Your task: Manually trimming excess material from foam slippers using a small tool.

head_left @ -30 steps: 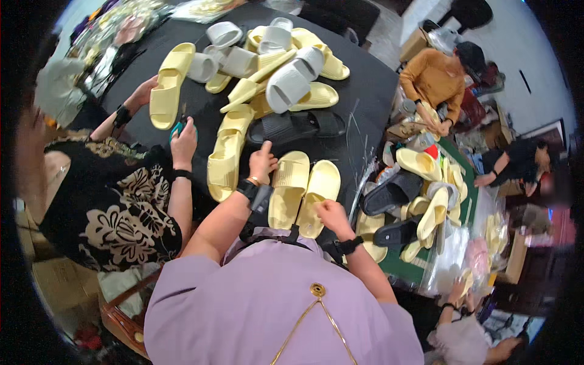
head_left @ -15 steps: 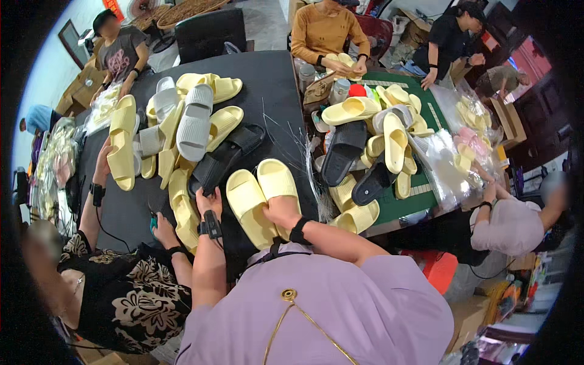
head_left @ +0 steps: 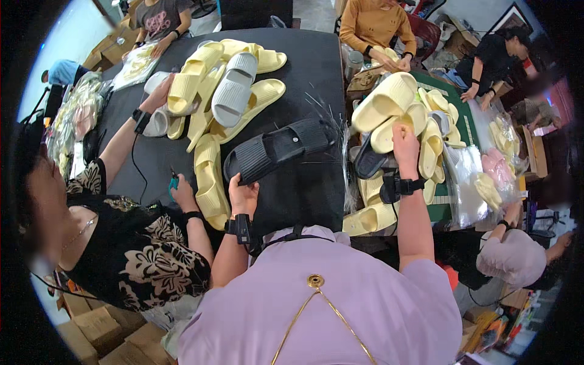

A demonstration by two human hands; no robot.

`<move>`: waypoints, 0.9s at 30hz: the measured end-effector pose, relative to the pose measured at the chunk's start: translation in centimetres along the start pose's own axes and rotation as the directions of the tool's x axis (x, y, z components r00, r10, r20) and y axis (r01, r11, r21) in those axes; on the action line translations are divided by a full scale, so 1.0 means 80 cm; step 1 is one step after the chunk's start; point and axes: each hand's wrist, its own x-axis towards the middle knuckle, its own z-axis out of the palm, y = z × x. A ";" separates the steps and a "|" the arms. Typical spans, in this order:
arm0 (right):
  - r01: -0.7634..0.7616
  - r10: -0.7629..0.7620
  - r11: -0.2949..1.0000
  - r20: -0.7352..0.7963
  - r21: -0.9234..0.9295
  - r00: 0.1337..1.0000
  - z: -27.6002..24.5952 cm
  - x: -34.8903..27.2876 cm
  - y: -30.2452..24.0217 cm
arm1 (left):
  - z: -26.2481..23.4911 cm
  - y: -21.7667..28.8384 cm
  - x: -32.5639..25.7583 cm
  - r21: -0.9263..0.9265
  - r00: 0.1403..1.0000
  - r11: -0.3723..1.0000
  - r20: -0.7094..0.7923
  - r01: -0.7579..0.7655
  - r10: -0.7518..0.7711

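Note:
My left hand (head_left: 244,196) grips the near end of a black ribbed slipper (head_left: 252,157), tilted over the dark table. A second black slipper (head_left: 307,135) extends from it to the right; whether I hold that one too I cannot tell. My right hand (head_left: 406,146) is closed on a pair of pale yellow slippers (head_left: 384,102), held over the pile on the green mat. Just left of my left hand lies a yellow slipper (head_left: 210,176). Beyond it are piled yellow slippers (head_left: 264,94) and a grey slipper (head_left: 236,91).
At my left, a co-worker's hand (head_left: 159,94) touches a yellow slipper, the other holding teal-handled snippers (head_left: 174,181). The green mat (head_left: 465,131) bears more slippers beside clear plastic bags (head_left: 468,176). Other people work around the tables. Cardboard boxes (head_left: 100,331) stand lower left.
My right hand has carried the yellow pair from the dark table rightward over the green mat's pile. My left hand has drawn the black slippers right, away from the heap.

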 end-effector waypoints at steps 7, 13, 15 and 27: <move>-0.247 -0.055 0.825 0.506 0.508 0.861 0.097 -0.066 -0.016 | 0.014 0.024 -0.037 0.062 1.000 0.998 0.010 -0.018 0.017; -0.097 -0.162 0.860 0.448 0.502 0.879 0.113 -0.067 0.007 | -0.001 0.043 -0.035 0.123 0.995 0.991 0.095 -0.051 0.040; 0.003 -0.159 0.840 0.242 0.542 0.957 0.103 -0.053 0.010 | 0.015 0.054 -0.045 0.070 0.986 0.986 -0.059 -0.151 0.155; -0.566 0.120 0.713 0.724 0.413 0.679 0.126 -0.147 -0.025 | 0.042 0.013 -0.052 0.482 0.900 0.836 0.191 0.261 -0.392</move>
